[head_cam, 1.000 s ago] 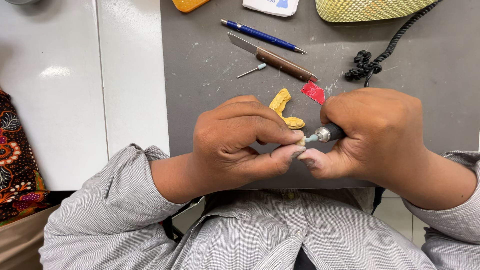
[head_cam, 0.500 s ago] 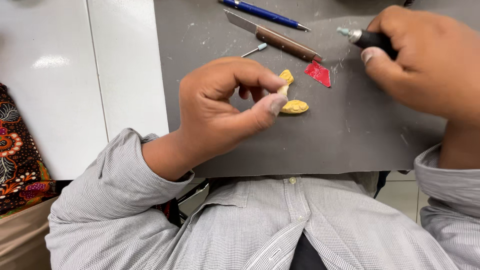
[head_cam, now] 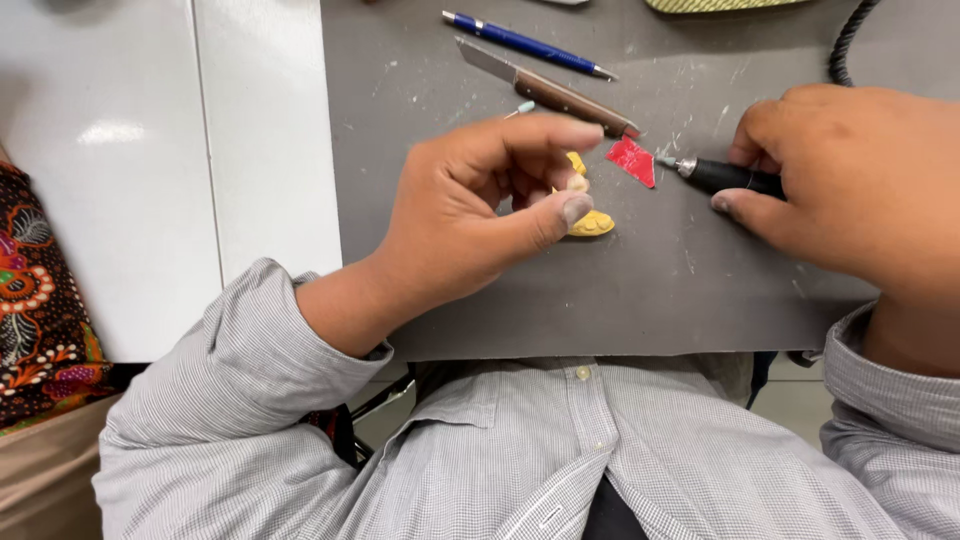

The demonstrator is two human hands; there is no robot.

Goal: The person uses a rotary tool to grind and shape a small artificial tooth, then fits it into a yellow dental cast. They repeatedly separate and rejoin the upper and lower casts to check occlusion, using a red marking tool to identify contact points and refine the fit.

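A small pale cream carved piece (head_cam: 577, 183) is pinched between thumb and forefinger of the left hand (head_cam: 470, 215), just above the grey work mat (head_cam: 620, 290). It is judged light, stiff and brittle, best gripped by its edges. A yellow wax-like lump (head_cam: 592, 224) lies beneath on the mat. The right hand (head_cam: 855, 190) is closed around a black pen-shaped rotary tool (head_cam: 725, 177), tip beside a red scrap (head_cam: 633, 160).

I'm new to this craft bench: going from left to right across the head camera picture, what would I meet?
Patterned cloth → white tabletop → left hand pinching a small pale piece → red scrap → black rotary tool → right hand holding it.
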